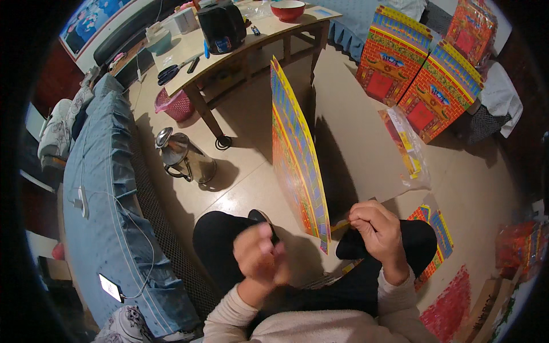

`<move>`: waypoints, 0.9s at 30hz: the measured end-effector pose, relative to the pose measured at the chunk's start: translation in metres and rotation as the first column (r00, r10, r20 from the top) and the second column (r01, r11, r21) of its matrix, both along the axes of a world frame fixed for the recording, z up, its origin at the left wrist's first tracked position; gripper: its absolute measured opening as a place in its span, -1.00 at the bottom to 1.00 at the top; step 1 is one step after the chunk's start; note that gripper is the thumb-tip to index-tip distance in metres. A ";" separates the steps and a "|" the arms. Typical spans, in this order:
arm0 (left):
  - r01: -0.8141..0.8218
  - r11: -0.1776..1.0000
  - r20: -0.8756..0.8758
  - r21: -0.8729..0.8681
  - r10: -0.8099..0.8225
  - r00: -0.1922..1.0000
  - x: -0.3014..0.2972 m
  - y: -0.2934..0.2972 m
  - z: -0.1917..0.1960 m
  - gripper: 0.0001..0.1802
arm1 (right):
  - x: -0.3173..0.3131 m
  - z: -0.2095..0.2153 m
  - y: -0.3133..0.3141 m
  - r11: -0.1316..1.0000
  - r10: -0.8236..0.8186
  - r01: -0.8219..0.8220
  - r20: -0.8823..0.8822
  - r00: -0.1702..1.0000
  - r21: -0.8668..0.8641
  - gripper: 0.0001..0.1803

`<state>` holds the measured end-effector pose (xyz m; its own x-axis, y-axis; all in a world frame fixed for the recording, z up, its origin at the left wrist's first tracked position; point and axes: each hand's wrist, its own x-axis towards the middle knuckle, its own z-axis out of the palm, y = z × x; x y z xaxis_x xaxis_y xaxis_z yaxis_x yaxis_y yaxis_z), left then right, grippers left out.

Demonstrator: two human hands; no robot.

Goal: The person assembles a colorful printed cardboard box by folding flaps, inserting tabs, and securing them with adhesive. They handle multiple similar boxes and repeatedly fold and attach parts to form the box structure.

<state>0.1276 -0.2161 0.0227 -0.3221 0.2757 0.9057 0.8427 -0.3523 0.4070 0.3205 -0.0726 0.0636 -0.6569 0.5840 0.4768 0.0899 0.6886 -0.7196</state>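
Note:
A tall printed cardboard panel (291,148), red brick pattern with blue and yellow bands, stands on edge before my knees. My left hand (260,257) is raised over my left thigh, left of the panel's near end; motion blurs its fingers. Right of that end, above my right knee, my right hand (374,226) is closed with its fingertips pinched together. A bit of yellow edge shows beside these fingertips, but what they hold is too small to make out. More printed cardboard (437,237) lies partly hidden beyond my right knee.
Two printed brick-pattern boxes (392,57) stand at the far right, near a clear plastic bag (414,151). A metal thermos jug (183,157) stands on the floor at left, beside a blue-covered sofa (103,200). The wooden table (274,37) holds a kettle, scissors and a red bowl.

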 end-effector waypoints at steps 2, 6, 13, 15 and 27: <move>0.060 0.993 0.198 -0.104 -0.039 0.979 -0.020 0.015 0.003 -0.45 | 0.004 0.001 -0.003 1.000 -0.006 0.006 0.025 1.000 0.009 -0.80; 0.323 0.924 0.580 -0.204 -0.152 0.801 -0.081 0.061 0.020 -0.38 | 0.005 0.004 -0.011 1.000 -0.015 0.016 0.106 0.994 -0.013 -0.77; 0.599 0.782 0.646 -0.172 -0.370 0.668 -0.190 0.167 0.023 -0.34 | 0.007 0.004 -0.006 0.988 0.059 -0.045 0.092 0.994 -0.144 -0.77; 0.649 0.757 0.671 -0.080 -0.441 0.596 -0.193 0.178 0.022 -0.39 | 0.002 0.016 -0.006 0.988 0.055 -0.039 0.100 0.993 -0.152 -0.75; 0.570 0.780 0.695 0.260 -0.561 0.451 -0.211 0.132 0.032 -0.80 | -0.004 0.044 0.045 0.997 0.049 -0.046 0.032 0.998 -0.067 -0.77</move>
